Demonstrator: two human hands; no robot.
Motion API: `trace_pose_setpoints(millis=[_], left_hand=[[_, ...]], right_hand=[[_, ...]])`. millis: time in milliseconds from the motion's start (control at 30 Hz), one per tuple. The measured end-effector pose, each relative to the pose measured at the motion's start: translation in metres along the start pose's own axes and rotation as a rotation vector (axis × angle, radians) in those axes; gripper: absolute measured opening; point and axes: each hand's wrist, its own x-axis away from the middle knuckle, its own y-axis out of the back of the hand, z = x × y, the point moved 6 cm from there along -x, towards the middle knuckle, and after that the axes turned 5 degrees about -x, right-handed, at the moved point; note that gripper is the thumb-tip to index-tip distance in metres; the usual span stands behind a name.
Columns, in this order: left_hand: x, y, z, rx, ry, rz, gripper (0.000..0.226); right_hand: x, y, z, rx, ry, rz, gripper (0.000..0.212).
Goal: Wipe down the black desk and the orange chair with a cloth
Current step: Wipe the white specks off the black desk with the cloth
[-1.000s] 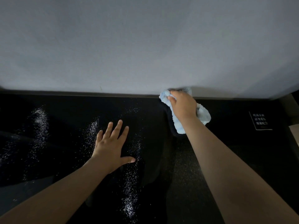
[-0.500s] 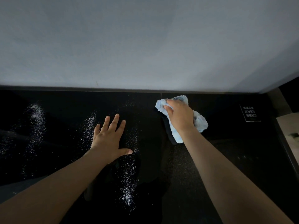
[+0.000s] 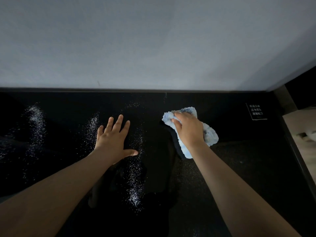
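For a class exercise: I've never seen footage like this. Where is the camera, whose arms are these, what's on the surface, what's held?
No machine: a camera worn on a person's head looks down at their own arms. The left hand rests flat, fingers spread, on the black desk. The right hand grips a light blue cloth against the desk. White specks are scattered around the left hand. A small black label with white print lies far right.

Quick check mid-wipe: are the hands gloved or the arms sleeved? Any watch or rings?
No gloves on the left hand or right hand. The left forearm and right forearm are bare, no sleeve in view. No watch or ring shows.
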Motion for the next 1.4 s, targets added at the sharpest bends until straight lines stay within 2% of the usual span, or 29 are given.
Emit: trace_pose_setpoints(millis=[400,533,800,1400], left_hand=[[0.005,0.011,-0.006,0.016,0.005,0.041,0.117],[0.026,0.009,-0.028,0.05,-0.08,0.024,0.116],[0.091,-0.036,-0.064,0.079,-0.087,0.151,0.135],[0.106,-0.053,-0.072,-0.001,-0.063,0.162,0.151]], right_hand=[[0.057,0.003,-0.007,0.0,-0.007,-0.003,0.029],[0.071,0.002,-0.008,0.0,-0.011,0.007,0.03],[0.105,0.006,-0.01,0.001,-0.009,0.015,0.026],[0.167,0.003,-0.017,-0.004,-0.07,0.025,0.028]])
